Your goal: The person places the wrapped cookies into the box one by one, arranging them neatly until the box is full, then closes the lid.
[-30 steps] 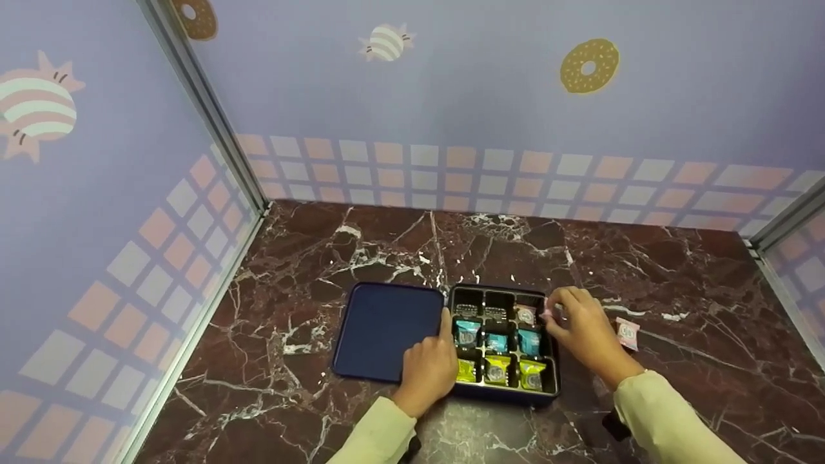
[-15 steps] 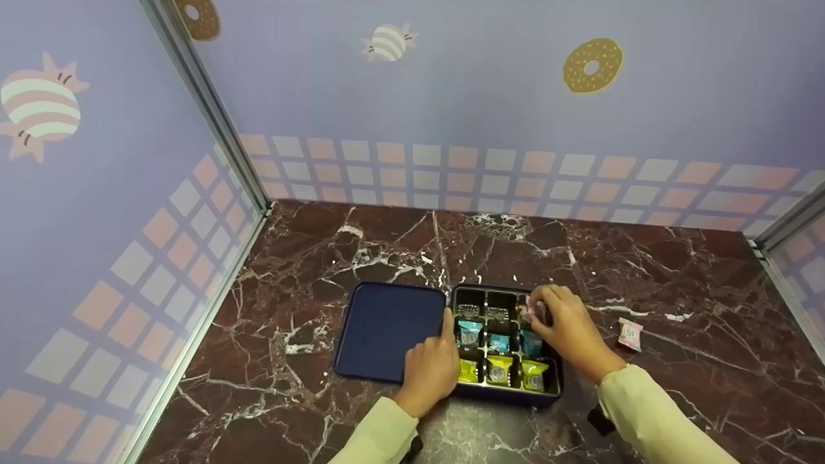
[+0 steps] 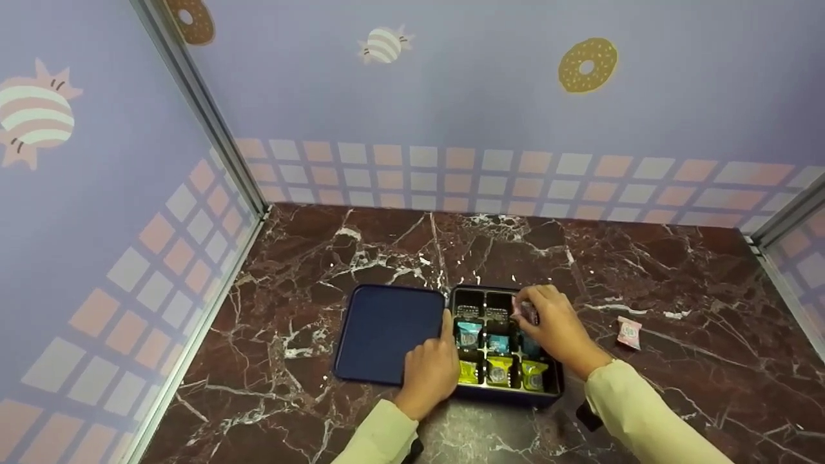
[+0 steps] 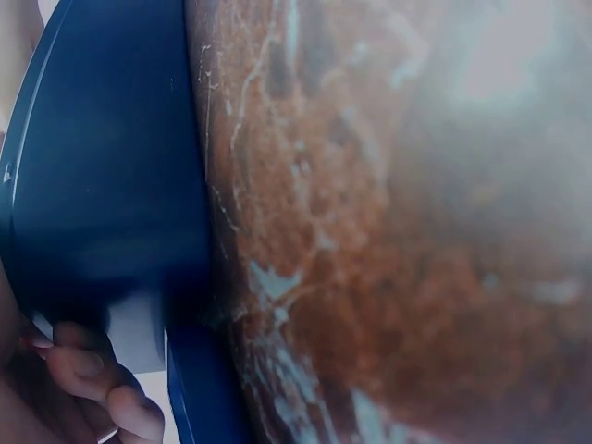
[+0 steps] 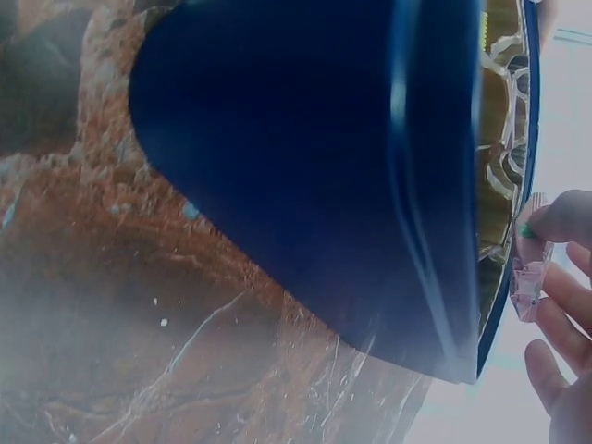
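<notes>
A navy box with a grid of compartments stands on the marbled table. Its near row holds yellow-green wrapped sweets; blue wrapped sweets fill the middle row. My right hand pinches a pink wrapped sweet above the back right compartment, mostly covering that corner in the head view. At the box's left side, my left hand holds it, index finger straight along the rim and other fingers curled. In the left wrist view, curled fingers sit by the box's corner; the thumb is hard to make out.
The navy lid lies flat, directly left of the box. Another pink wrapped sweet rests on the table to the right. Patterned walls bound the table at the back and sides.
My right hand has moved left, carrying the pink sweet from the box's right edge to above the back right compartment. My left hand and the lid have stayed put.
</notes>
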### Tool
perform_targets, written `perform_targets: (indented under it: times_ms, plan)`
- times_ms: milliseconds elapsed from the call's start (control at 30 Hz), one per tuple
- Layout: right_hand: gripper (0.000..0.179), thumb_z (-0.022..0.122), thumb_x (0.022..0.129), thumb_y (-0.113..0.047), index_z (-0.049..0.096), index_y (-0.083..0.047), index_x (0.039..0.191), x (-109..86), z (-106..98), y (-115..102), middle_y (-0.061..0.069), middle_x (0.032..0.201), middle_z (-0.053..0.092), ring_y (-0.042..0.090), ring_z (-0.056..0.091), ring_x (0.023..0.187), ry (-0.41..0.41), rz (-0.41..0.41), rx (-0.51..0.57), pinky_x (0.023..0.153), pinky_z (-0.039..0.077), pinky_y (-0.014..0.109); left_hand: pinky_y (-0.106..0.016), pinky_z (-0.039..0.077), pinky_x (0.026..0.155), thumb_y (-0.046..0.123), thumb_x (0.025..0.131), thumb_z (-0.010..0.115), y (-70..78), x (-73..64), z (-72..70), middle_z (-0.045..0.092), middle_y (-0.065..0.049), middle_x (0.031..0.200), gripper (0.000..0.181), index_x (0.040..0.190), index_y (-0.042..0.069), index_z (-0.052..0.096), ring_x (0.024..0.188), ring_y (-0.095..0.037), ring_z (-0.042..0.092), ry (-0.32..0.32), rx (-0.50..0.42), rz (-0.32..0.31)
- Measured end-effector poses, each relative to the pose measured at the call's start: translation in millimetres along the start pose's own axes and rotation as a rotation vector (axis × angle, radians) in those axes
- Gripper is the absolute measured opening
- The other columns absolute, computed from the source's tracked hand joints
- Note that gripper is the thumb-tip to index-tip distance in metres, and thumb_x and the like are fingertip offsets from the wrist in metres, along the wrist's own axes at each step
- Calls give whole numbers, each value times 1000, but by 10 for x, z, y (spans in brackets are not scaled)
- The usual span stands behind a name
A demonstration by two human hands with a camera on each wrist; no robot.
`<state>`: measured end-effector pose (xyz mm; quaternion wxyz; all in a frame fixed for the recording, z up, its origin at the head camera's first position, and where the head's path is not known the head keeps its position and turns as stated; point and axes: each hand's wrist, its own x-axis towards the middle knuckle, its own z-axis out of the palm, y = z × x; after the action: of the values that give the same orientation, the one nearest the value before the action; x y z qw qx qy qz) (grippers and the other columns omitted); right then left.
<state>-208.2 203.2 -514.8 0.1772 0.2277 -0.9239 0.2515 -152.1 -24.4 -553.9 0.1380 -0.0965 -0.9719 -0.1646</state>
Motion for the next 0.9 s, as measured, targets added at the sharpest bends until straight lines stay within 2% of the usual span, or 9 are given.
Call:
perform_targets:
  times_ms: [200, 333, 500, 567, 733, 900]
  plan:
    - [20, 77, 78, -6, 63, -11, 92, 63, 57, -40, 2, 89, 66, 21, 55, 83, 24, -45, -1, 80, 44, 43, -32, 23, 36, 21, 98, 48, 9, 4, -43, 54, -5, 52, 53, 148, 5, 38, 38, -16, 37, -22, -3, -15]
    - [20, 76, 79, -6, 65, -12, 94, 95, 70, -71, 2, 93, 68, 21, 57, 88, 0, -37, 6, 85, 45, 43, -32, 25, 37, 20, 98, 47, 24, 11, -42, 57, -5, 54, 53, 148, 5, 38, 39, -17, 40, -31, -13, -12]
    - [24, 79, 77, -7, 63, -14, 94, 117, 76, -104, 0, 93, 67, 21, 57, 92, -40, -29, 22, 89, 44, 44, -33, 26, 37, 20, 97, 48, 24, 0, -20, 60, -6, 56, 51, 146, 6, 41, 39, -19, 43, -5, -6, -5]
    - [24, 79, 77, -8, 63, -15, 93, 124, 77, -118, 0, 92, 67, 20, 56, 91, -48, -22, 22, 88, 43, 44, -33, 26, 37, 19, 97, 48, 21, -1, -16, 59, -6, 56, 51, 146, 6, 41, 39, -19, 44, 1, -2, 1]
    - [22, 80, 78, -13, 64, -15, 92, 144, 105, -156, 0, 92, 68, 20, 56, 89, -70, -5, 17, 82, 42, 40, -33, 26, 37, 20, 97, 47, 9, 0, -35, 56, -5, 54, 54, 148, 5, 37, 39, -18, 41, -32, -13, -11]
    - [22, 81, 77, -15, 65, -14, 93, 151, 132, -188, 2, 95, 69, 21, 57, 91, -72, 5, 3, 83, 42, 41, -33, 26, 37, 20, 97, 47, 7, 1, -41, 57, -5, 54, 55, 149, 5, 36, 39, -17, 42, -44, -17, -15]
